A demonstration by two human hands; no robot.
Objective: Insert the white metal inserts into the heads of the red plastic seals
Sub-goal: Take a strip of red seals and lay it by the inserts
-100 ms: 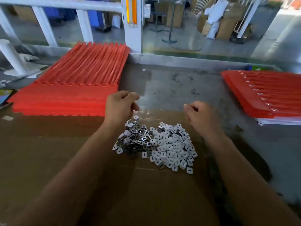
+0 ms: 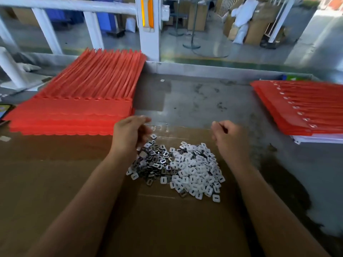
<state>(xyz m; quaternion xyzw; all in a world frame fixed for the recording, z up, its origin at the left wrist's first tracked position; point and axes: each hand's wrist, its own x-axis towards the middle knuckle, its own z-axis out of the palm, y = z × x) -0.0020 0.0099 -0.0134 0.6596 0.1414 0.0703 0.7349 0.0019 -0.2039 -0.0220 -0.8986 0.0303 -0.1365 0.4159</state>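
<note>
Two bare arms are seen, long and smooth, and they are cut off by the bottom edge. Each is ended by a bare hand: the left hand (image 2: 130, 135) and the right hand (image 2: 231, 139).

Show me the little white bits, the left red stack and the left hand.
pile of white inserts (image 2: 193, 171): head view, middle of the heap.
left red stack (image 2: 74, 112): head view, its flat front part.
left hand (image 2: 128, 135): head view, back of the hand.

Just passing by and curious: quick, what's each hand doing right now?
Left hand: fingers curled at the edge of the pile of inserts; holding any, cannot tell.
Right hand: fingers curled; contents hidden, cannot tell.
</note>
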